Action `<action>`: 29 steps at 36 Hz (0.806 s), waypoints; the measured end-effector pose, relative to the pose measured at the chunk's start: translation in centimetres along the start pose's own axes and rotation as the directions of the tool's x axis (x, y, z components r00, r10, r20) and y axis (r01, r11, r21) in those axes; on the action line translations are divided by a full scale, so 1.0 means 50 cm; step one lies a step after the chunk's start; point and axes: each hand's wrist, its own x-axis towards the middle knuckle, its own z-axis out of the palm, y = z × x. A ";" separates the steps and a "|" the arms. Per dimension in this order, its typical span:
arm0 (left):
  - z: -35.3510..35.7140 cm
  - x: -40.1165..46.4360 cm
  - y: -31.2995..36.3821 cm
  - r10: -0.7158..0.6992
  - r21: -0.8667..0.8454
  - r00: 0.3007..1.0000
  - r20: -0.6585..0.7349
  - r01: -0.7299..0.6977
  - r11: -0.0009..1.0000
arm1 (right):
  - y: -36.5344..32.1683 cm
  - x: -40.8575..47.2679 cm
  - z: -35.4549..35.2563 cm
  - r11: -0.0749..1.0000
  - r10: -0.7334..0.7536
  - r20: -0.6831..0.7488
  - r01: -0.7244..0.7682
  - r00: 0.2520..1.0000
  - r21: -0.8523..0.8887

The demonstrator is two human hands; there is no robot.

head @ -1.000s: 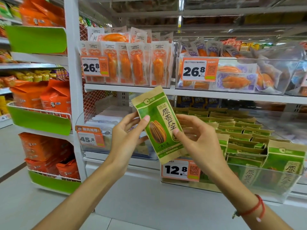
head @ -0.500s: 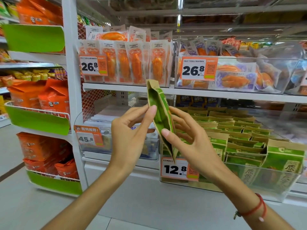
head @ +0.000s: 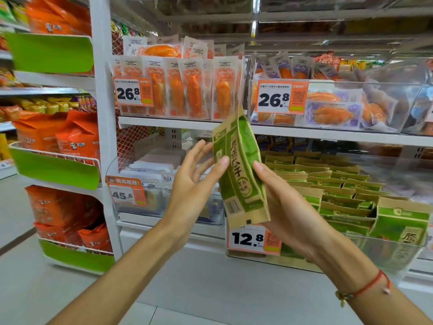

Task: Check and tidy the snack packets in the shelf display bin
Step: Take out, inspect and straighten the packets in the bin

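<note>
A green and tan snack packet (head: 239, 170) stands upright between my hands, in front of the shelf, its barcode side facing me. My right hand (head: 285, 207) grips its lower right edge. My left hand (head: 192, 184) has its thumb on the packet's face, with the fingers spread at and behind the left edge. Just behind and to the right is the clear display bin (head: 386, 256), which holds several rows of the same green packets (head: 328, 184). An orange 12.8 price tag (head: 248, 239) hangs on the bin's front.
The shelf above carries clear bins of orange packets (head: 178, 95) and mixed orange and purple packets (head: 351, 109). A bin of white packets (head: 145, 174) sits to the left. A white post (head: 103, 113) separates a side rack of orange bags (head: 70, 137).
The packet has been turned about its upright axis, from front face through edge-on to its barcode side. Both hands have shifted around it and stayed in front of the bin.
</note>
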 end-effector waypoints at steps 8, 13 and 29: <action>-0.006 0.000 0.020 -0.062 -0.108 0.997 -0.046 0.057 0.992 | 0.004 0.003 -0.013 0.987 0.049 -0.023 -0.052 0.999 -0.150; 0.003 -0.007 0.027 0.209 0.109 0.967 -0.147 -0.194 0.975 | 0.007 0.011 -0.026 0.951 -0.073 -0.183 0.013 0.980 -0.309; 0.029 -0.017 0.031 0.071 0.006 0.965 -0.252 -0.072 0.997 | 0.010 0.008 -0.016 0.573 -0.720 -0.189 0.417 0.668 -0.705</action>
